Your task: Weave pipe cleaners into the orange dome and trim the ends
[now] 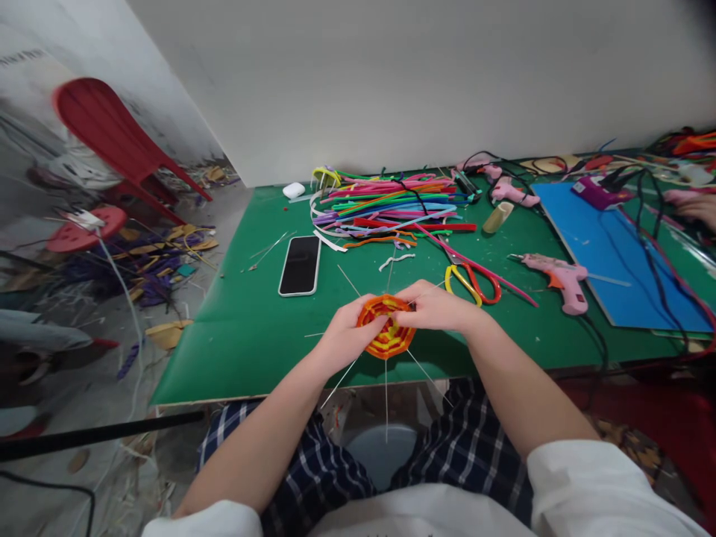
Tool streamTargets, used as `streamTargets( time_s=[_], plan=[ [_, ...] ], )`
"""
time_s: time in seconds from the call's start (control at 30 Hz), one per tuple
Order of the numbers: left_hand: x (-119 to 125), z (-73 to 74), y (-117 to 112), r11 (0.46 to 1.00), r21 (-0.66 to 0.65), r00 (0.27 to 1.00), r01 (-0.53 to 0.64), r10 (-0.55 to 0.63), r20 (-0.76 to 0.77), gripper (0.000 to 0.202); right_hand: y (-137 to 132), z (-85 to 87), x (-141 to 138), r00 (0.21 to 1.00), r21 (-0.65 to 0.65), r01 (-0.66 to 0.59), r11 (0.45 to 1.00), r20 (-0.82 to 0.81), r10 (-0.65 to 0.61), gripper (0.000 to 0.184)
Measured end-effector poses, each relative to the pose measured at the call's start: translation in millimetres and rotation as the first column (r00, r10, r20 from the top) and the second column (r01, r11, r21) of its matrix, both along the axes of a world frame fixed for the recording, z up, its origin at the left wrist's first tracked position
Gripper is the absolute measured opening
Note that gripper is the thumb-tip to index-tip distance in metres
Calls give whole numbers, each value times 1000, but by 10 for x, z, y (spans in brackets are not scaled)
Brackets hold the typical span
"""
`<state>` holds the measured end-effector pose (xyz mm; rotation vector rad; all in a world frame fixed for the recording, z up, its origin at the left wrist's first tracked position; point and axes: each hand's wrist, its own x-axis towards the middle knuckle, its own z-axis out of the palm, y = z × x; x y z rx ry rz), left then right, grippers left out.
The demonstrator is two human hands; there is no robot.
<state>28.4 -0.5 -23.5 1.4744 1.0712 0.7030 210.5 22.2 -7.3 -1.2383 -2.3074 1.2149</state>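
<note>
Between my two hands is a round woven disc (385, 347) of orange and yellow pipe cleaners, with thin pale spokes sticking out all around it. My left hand (347, 334) grips its left side, thumb on the face and fingers behind. From the right, my right hand (433, 307) pinches the disc, its thumb pressed near the middle. The disc is held over the front edge of the table, and some spokes reach past that edge. The fingertips behind the disc are hidden.
Behind lies a pile of coloured pipe cleaners (385, 201). A phone (300, 266) is at left; scissors (473, 283) and a pink glue gun (559, 280) are at right. Further right are a blue board (593, 261) and another person's hand (702, 211). A red chair (106, 134) stands left.
</note>
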Motion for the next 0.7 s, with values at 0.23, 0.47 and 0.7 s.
streamTargets(
  time_s=[0.23, 0.47, 0.7],
  plan=[
    [13, -30, -11, 1000, 12, 1000, -26, 26, 1, 17, -2, -13, -35, 997, 209, -18, 978, 71, 3, 23],
    [-10, 1, 31, 999, 37, 999, -23, 25, -46, 20, 15, 45, -2, 992, 240, -50, 970, 126, 20, 22],
    [-78, 210, -44, 974, 223, 971, 51, 3, -238, 19, -26, 283, 7, 962, 267, -190, 945, 243, 125, 25]
  ],
)
